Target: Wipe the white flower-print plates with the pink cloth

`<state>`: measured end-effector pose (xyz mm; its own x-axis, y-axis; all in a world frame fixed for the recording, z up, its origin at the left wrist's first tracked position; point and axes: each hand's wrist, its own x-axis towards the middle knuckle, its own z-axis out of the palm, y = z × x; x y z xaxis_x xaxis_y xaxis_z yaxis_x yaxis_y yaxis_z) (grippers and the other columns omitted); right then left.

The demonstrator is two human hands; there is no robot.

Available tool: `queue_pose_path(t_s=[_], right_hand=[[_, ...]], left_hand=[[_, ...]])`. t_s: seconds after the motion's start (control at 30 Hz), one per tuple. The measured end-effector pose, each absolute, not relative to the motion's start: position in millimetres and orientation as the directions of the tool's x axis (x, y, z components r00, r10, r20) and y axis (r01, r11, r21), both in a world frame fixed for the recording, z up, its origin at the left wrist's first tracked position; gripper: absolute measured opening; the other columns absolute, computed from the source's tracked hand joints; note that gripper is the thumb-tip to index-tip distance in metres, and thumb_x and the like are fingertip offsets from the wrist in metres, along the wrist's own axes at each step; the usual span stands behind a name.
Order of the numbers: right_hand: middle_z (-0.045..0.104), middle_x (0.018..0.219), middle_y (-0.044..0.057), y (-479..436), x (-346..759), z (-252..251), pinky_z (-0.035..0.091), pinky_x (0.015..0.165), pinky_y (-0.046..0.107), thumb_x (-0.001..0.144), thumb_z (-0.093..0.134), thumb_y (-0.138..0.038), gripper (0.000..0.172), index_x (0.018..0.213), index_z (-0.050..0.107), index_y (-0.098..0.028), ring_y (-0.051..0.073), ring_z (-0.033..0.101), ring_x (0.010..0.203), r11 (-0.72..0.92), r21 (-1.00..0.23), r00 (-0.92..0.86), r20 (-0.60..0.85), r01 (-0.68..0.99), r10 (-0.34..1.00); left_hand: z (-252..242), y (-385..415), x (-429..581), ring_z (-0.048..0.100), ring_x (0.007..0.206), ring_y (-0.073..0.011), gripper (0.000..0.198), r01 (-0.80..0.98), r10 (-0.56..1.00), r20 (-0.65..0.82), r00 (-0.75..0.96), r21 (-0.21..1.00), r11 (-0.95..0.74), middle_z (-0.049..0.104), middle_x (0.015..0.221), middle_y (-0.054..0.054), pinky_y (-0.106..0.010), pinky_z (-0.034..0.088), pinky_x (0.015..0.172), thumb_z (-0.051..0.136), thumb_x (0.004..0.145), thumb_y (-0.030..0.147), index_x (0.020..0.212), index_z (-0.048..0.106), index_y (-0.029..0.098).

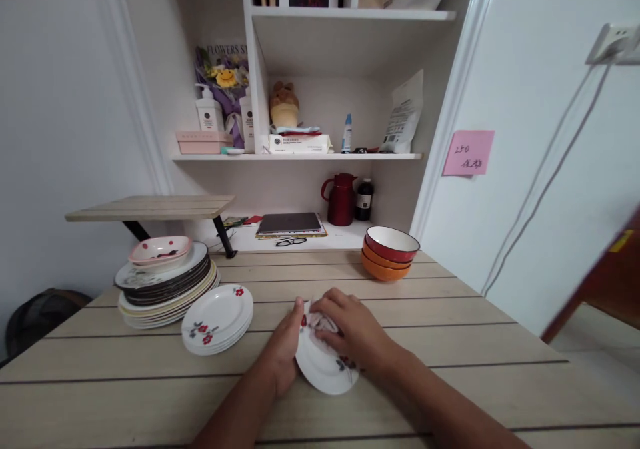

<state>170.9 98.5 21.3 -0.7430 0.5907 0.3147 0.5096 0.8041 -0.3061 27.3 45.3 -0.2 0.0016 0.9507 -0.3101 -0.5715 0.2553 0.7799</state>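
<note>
A small white plate (327,370) with red flowers and grey leaves is tilted above the table in front of me. My left hand (286,350) grips its left edge, the thumb pointing up along the rim. In my right hand (347,322) is a crumpled whitish cloth or tissue (325,324), pressed against the plate's upper face by bent fingers. To the left lies a short stack of matching flowered plates (220,315). Part of the held plate's upper right side is hidden behind my right hand.
A taller stack of plates (167,282) with a pink-rimmed dish (160,250) on top stands at the left, by a small raised shelf (150,207). Nested red and orange bowls (390,255) sit back right. Behind are a laptop (291,223), glasses (291,241) and a red jug (341,201).
</note>
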Motion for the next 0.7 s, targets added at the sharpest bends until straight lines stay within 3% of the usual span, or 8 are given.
queue_pose_path(t_s=[0.13, 0.3, 0.47, 0.6, 0.7], right_hand=[[0.057, 0.103, 0.005, 110.5, 190.4, 27.8, 0.038, 0.073, 0.029, 0.081, 0.058, -0.029, 0.025, 0.105, 0.057, -0.023, 0.019, 0.056, 0.085, 0.733, -0.275, -0.709, 0.198, 0.622, 0.677], [0.06, 0.095, 0.002, 92.6, 196.7, 39.3, 0.033, 0.063, 0.027, 0.072, 0.064, -0.031, 0.021, 0.092, 0.06, -0.024, 0.018, 0.057, 0.077, 0.846, -0.208, -0.866, -0.003, 0.49, 0.501], [0.058, 0.108, 0.002, 81.6, 172.1, 28.9, 0.038, 0.078, 0.028, 0.078, 0.062, -0.028, 0.029, 0.107, 0.057, -0.026, 0.018, 0.056, 0.094, 0.868, -0.286, -0.854, 0.217, 0.407, 0.472], [0.057, 0.109, 0.005, 97.8, 168.0, 20.8, 0.034, 0.087, 0.034, 0.081, 0.062, -0.03, 0.03, 0.11, 0.056, -0.026, 0.021, 0.053, 0.101, 0.814, -0.268, -0.744, 0.332, 0.515, 0.58], [0.059, 0.104, 0.006, 109.0, 178.7, 23.4, 0.033, 0.085, 0.035, 0.083, 0.058, -0.029, 0.024, 0.106, 0.058, -0.024, 0.022, 0.054, 0.095, 0.756, -0.246, -0.684, 0.323, 0.607, 0.654]], left_hand=[[-0.4, 44.0, 26.5, 0.07, 0.078, -0.0232, 0.056, -0.532, 0.933, -0.36, -0.003, 0.791, 0.304, 0.074, 0.089, -0.012, -0.034, 0.052, 0.075, 0.048, 0.084, 0.061, 0.114, 0.061, 0.015], [-0.8, 42.7, 24.2, 0.07, 0.077, -0.0227, 0.058, -0.5, 0.927, -0.376, 0.009, 0.801, 0.33, 0.074, 0.086, -0.011, -0.033, 0.051, 0.073, 0.049, 0.083, 0.063, 0.111, 0.061, 0.014], [1.8, 43.6, 26.3, 0.07, 0.079, -0.0216, 0.056, -0.564, 0.953, -0.303, 0.002, 0.787, 0.251, 0.074, 0.087, -0.01, -0.03, 0.051, 0.072, 0.051, 0.083, 0.061, 0.112, 0.061, 0.014], [0.1, 44.8, 26.6, 0.07, 0.081, -0.0218, 0.054, -0.568, 0.957, -0.29, 0.024, 0.784, 0.251, 0.074, 0.09, -0.011, -0.031, 0.051, 0.074, 0.051, 0.084, 0.058, 0.114, 0.061, 0.015], [-4.1, 45.5, 24.9, 0.07, 0.082, -0.0226, 0.054, -0.539, 0.952, -0.305, 0.009, 0.8, 0.262, 0.074, 0.093, -0.011, -0.033, 0.051, 0.076, 0.051, 0.084, 0.058, 0.115, 0.06, 0.016]])
